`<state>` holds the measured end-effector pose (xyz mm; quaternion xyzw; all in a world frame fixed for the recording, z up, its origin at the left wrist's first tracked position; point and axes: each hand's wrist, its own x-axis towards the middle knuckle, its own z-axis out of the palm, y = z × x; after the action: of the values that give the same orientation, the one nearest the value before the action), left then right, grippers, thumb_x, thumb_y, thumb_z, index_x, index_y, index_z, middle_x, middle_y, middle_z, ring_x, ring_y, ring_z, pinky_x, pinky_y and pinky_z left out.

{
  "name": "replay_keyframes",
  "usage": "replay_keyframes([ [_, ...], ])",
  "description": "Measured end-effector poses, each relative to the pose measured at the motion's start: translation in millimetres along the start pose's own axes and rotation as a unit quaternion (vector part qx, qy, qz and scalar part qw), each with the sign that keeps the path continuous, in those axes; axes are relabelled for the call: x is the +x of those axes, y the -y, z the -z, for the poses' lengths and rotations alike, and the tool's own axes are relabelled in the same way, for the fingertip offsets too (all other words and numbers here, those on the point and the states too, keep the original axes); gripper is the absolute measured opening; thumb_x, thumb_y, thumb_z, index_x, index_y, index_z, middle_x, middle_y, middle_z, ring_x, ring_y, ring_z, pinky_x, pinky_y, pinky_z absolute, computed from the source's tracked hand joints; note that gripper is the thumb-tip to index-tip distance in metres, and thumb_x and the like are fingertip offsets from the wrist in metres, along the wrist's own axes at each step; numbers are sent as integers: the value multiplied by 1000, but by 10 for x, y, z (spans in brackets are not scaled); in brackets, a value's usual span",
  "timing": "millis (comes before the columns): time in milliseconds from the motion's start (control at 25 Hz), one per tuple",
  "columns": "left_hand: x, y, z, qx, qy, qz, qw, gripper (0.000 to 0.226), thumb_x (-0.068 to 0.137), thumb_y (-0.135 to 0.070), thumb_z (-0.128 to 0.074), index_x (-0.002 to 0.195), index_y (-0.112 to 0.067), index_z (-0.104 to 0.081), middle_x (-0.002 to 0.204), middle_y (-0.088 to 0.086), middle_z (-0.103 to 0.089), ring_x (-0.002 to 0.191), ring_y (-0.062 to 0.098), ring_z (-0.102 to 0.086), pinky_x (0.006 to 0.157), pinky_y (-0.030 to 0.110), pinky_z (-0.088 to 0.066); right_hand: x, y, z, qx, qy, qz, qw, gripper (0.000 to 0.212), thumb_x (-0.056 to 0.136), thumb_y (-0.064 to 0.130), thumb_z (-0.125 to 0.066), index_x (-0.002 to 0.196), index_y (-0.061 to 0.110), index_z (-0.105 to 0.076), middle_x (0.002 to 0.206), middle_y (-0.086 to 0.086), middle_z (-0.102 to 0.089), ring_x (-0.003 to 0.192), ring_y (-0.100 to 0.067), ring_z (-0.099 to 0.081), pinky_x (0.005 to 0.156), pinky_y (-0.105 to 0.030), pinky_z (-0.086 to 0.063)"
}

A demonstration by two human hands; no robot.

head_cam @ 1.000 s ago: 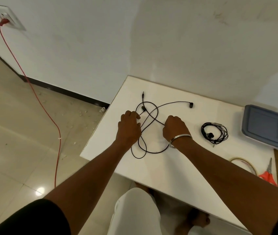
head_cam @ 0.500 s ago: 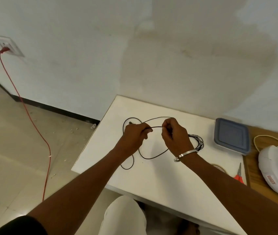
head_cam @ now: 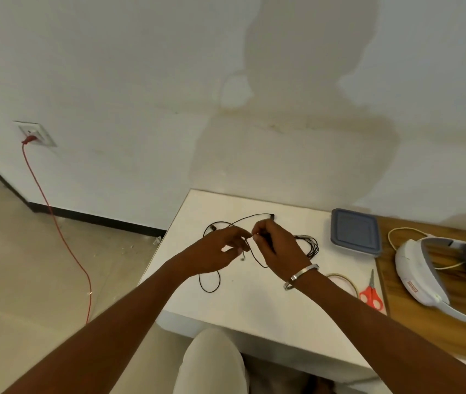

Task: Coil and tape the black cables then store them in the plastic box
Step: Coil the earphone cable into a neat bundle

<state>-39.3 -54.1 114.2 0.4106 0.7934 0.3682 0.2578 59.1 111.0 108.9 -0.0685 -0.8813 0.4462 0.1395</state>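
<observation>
Both hands have lifted the black earphone cable (head_cam: pixel 210 282) off the white table (head_cam: pixel 254 302); right hand (head_cam: pixel 275 245) and left hand (head_cam: pixel 220 248) pinch it, starting the coil.

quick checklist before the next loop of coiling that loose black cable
1. Right hand pinches the loose black cable: ok.
2. Left hand has a hold on the cable: cannot tell, its fingers are blurred.
3. Slack free to pull in: ok, loops lie loose on the white table.
4. Loose cable clear of the already coiled cable: cannot tell, the right hand covers the gap.
5. Tape roll and scissors within reach: ok, beside the right wrist.
6. Plastic box ready for storing: not ok, lid is on.
</observation>
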Motion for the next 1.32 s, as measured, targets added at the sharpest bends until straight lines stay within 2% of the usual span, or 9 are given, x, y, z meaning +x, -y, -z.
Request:
replay_keyframes([
  [120,-45,-228,34,-45,4,1,999,15,97,-20,-50,106,-19,-62,95,-5,-71,99,12,-65,96,36,-49,2,194,22,10,3,24,1000,7,93,11,-50,96,17,-53,76,0,-58,61,-4,-49,59,-11,-40],
  [240,-134,-343,122,-67,-34,3,997,24,100,-28,-44,92,-19,-65,65,-4,-59,66,20,-65,80,46,-54,-37,315,90,6,10,37,999,6,93,14,-51,98,16,-53,76,-4,-60,56,-8,-44,55,-15,-38],
  [360,-230,-351,211,-91,-46,16,995,27,101,-27,-43,91,-13,-64,61,-3,-40,49,13,-42,51,32,-46,-96,330,145,-30,19,41,999,7,93,20,-52,99,19,-55,66,7,-53,53,-12,-44,54,-24,-39],
  [440,-311,-285,292,-81,-74,28,993,28,101,-28,-43,86,-16,-64,59,-7,-38,51,13,-31,47,25,-30,-112,300,203,-72,28,38,996,9,93,23,-51,97,20,-59,64,10,-54,56,-12,-49,58,-27,-43],
  [600,-527,27,430,-57,-99,67,991,30,101,-28,-41,81,-23,-62,68,7,-39,61,22,-32,51,29,-30,-147,231,337,-130,45,15,990,15,91,27,-54,92,18,-66,75,6,-63,66,-7,-55,63,-24,-45],
  [720,-625,211,441,-39,-102,102,989,31,102,-23,-39,82,-20,-63,66,4,-48,59,21,-46,59,34,-43,-184,205,354,-133,58,10,989,13,90,27,-57,93,19,-67,78,7,-63,67,-4,-53,62,-16,-39],
  [1000,-644,61,280,-81,68,181,978,48,105,-23,-22,92,-5,-65,84,16,-68,81,21,-65,72,13,-42,-99,361,216,-56,64,57,995,12,91,22,-57,94,16,-67,74,9,-61,61,2,-53,60,-7,-39],
  [1200,-353,-194,243,-175,14,97,980,51,101,-45,-32,106,-7,-66,97,13,-73,96,22,-69,97,37,-47,-2,455,157,-73,58,71,993,13,91,23,-56,94,16,-66,68,15,-56,62,0,-53,59,-9,-37],
  [1320,-172,-387,236,-122,-45,50,990,34,95,-39,-52,99,-8,-63,73,5,-64,73,21,-67,80,39,-59,61,470,191,-78,37,57,995,14,92,24,-55,93,13,-65,59,17,-50,56,2,-50,54,-10,-34],
])
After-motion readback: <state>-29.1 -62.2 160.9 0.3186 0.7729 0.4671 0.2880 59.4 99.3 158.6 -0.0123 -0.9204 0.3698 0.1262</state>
